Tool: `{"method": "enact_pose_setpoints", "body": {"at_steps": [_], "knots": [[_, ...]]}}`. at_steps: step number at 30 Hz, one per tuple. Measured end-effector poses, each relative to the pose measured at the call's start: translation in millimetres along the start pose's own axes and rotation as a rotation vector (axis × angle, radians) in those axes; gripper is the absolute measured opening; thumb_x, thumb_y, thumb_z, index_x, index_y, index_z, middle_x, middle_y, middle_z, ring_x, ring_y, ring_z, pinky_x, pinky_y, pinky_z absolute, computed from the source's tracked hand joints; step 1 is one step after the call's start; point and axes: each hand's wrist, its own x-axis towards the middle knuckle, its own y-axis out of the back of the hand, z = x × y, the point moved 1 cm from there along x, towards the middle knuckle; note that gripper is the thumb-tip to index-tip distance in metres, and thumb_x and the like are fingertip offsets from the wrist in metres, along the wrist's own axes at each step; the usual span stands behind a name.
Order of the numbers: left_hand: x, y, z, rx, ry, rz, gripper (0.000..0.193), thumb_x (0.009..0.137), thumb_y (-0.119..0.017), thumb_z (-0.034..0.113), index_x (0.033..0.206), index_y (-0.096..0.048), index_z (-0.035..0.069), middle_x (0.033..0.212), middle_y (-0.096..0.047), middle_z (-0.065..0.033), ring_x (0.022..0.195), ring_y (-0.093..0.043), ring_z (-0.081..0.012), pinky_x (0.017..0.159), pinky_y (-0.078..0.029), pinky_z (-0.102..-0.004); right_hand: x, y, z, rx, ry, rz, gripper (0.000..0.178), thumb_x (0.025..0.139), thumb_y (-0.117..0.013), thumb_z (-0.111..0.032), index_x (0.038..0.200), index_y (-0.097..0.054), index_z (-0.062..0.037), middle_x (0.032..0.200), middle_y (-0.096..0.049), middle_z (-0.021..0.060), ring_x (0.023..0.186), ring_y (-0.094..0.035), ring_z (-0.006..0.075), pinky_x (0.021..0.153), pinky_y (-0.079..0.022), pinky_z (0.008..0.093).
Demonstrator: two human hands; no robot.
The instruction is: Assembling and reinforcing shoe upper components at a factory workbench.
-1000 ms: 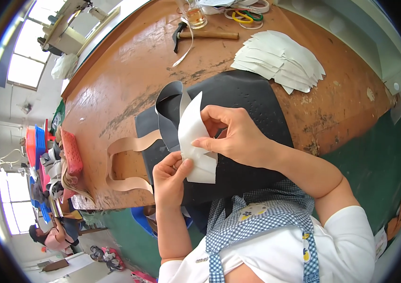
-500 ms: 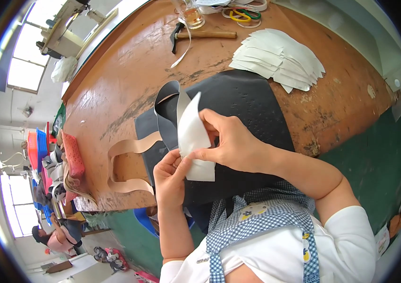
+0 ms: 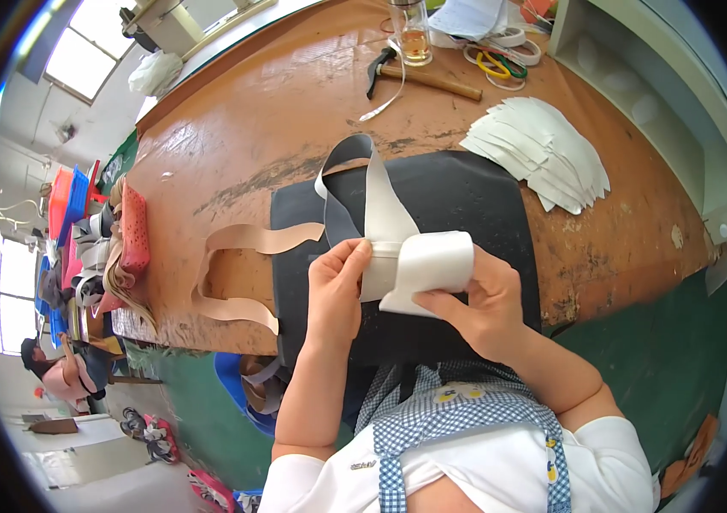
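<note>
My left hand (image 3: pixel 334 295) pinches the end of a long curved strip (image 3: pixel 386 207), dark on one face and pale grey on the other, between thumb and fingers. A white cut piece of sheet material (image 3: pixel 438 261) lies against that end, and its free part curls over. My right hand (image 3: pixel 493 306) grips the curled part, thumb in front and fingers partly hidden behind. The strip's far end loops up over a black mat (image 3: pixel 457 188). Left of the mat lies a tan curved strip (image 3: pixel 208 267), one end on the mat. A fanned stack of white pieces (image 3: pixel 543 145) sits at the right.
At the back of the brown table (image 3: pixel 235 154) are a hammer (image 3: pixel 432 81), a glass of amber liquid (image 3: pixel 415 38), scissors (image 3: pixel 493 64) and tape rolls (image 3: pixel 517 38). A red basket (image 3: pixel 134 227) of strips stands left. A co-worker (image 3: pixel 73 372) sits farther off.
My right hand has moved lower and right, bending the white piece, which stood upright before, into a curl. My left thumb has shifted to the strip's end. The whole view has turned slightly.
</note>
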Motion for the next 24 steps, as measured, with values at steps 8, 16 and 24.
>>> {"method": "enact_pose_setpoints", "body": {"at_steps": [8, 16, 24], "knots": [[0.9, -13.2, -0.7, 0.058, -0.070, -0.064, 0.026, 0.101, -0.056, 0.019, 0.108, -0.066, -0.005, 0.093, -0.069, -0.0028, 0.082, -0.061, -0.0054, 0.075, -0.048, -0.0208, -3.4, 7.0, -14.7, 0.548, -0.381, 0.074, 0.036, 0.083, -0.068, 0.007, 0.118, -0.061, 0.0009, 0.103, -0.069, 0.0070, 0.092, -0.067, 0.0129, 0.081, -0.055, 0.0294], [-6.6, -23.8, 1.5, 0.102, -0.036, -0.096, 0.029, 0.102, -0.055, 0.021, 0.110, -0.066, -0.004, 0.093, -0.070, -0.0029, 0.082, -0.061, -0.0048, 0.074, -0.050, -0.0209, 9.3, -1.3, 21.9, 0.241, -0.204, 0.171, 0.034, 0.089, -0.067, 0.003, 0.121, -0.057, 0.0007, 0.108, -0.066, 0.0053, 0.098, -0.064, 0.0116, 0.086, -0.054, 0.0280], [-9.1, -21.6, -0.2, 0.146, -0.044, -0.093, 0.029, 0.102, -0.054, 0.021, 0.111, -0.066, -0.005, 0.092, -0.069, -0.0025, 0.082, -0.061, -0.0044, 0.074, -0.049, -0.0209, 10.0, -0.2, 25.6, 0.195, -0.234, 0.142, 0.033, 0.089, -0.067, 0.002, 0.121, -0.057, 0.0010, 0.107, -0.066, 0.0061, 0.096, -0.065, 0.0118, 0.084, -0.055, 0.0277]]}}
